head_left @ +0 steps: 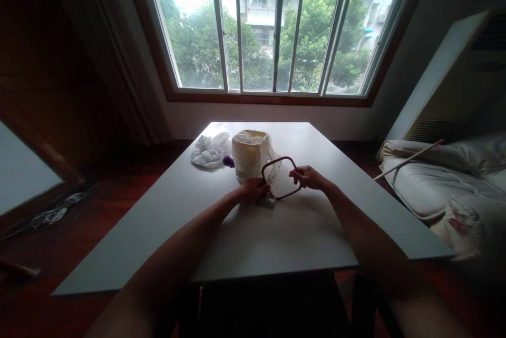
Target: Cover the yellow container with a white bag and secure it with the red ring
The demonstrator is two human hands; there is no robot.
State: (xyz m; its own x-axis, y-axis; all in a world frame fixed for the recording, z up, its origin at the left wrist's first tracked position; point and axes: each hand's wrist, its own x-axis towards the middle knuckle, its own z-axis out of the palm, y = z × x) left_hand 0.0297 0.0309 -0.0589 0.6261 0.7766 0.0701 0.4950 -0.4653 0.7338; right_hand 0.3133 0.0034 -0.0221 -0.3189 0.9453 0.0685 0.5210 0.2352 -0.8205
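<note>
Between my hands a dark reddish-brown square frame (285, 158) with rounded corners is held tilted up above the table. My left hand (253, 189) grips its left side, and my right hand (307, 176) pinches its right side. Just behind my left hand stands a cream-coloured bin (248, 157), with a whitish plastic bag (272, 151) in it and hanging over its right side. Below my left fingers lies a small pale, shiny item (266, 202) whose kind I cannot make out.
On the white table (158, 232), left of the bin, lie a crumpled white plastic bag (208, 152) and a small purple item (228, 161). A thin stick (409, 160) rests on the folded pale bedding (419, 174) at the right. Cables (51, 215) lie on the floor at the left.
</note>
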